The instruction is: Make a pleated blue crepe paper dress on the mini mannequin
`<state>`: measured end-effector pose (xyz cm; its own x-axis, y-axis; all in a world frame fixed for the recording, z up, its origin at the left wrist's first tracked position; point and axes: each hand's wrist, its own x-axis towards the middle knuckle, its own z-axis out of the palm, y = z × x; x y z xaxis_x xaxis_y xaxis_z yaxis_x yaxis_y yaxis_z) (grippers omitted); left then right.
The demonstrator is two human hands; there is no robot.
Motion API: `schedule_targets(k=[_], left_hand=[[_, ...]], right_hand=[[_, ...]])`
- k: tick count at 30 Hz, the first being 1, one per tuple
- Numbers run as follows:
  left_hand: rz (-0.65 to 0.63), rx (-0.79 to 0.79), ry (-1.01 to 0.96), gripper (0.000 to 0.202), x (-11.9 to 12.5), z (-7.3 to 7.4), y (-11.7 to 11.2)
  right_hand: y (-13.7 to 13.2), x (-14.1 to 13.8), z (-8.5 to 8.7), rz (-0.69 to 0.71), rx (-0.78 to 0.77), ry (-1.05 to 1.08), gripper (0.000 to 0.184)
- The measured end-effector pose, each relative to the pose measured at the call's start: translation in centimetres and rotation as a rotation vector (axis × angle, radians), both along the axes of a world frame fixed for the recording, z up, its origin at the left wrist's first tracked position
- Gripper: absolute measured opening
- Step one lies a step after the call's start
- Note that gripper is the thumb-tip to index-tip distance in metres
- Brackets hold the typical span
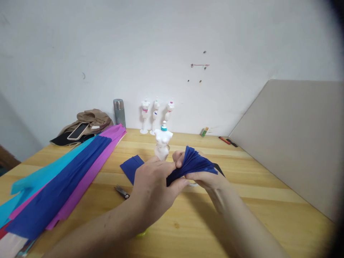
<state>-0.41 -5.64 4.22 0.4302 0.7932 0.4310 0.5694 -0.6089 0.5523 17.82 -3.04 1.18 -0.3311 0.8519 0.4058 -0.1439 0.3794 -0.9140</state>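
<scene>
Gathered folds of dark blue crepe paper (197, 161) fan out above my right hand (201, 177), whose fingers are closed round the bunch. My left hand (158, 179) grips the same paper by its narrower part, thumb and fingers pressed on it. A flat dark blue piece (132, 166) shows beyond my left hand; whether it joins the bunch is hidden. Just behind my hands stands a small white dress form (162, 141) with a teal band at its neck; its lower part is covered by my left hand. Scissors (122, 192) lie left of my left wrist.
Long strips of turquoise, blue and purple paper (61, 179) spread over the table's left side. Behind them are a brown cloth (94, 120), a phone (78, 131) and a thermos (119, 113). Three mini dress forms (145, 114) stand by the wall. A grey panel (290, 136) borders the right.
</scene>
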Motion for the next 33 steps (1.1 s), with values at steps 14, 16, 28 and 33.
schedule_targets(k=[14,16,28,33], left_hand=[[0.22,0.718,-0.011,0.02,0.5,-2.6,1.2],[0.253,0.766,-0.01,0.022,0.5,-2.6,1.4],[0.266,0.584,0.009,0.015,0.7,-3.4,2.5],[0.139,0.332,0.011,0.017,0.5,-2.9,2.0]], right_hand=[[0.1,-0.3,-0.2,-0.062,-0.094,-0.075,0.055],[0.0,-0.8,-0.3,-0.112,-0.101,-0.072,0.05],[-0.8,-3.2,0.2,-0.373,-0.081,-0.087,0.028],[-0.9,-3.1,0.6,-0.371,-0.096,-0.067,0.028]])
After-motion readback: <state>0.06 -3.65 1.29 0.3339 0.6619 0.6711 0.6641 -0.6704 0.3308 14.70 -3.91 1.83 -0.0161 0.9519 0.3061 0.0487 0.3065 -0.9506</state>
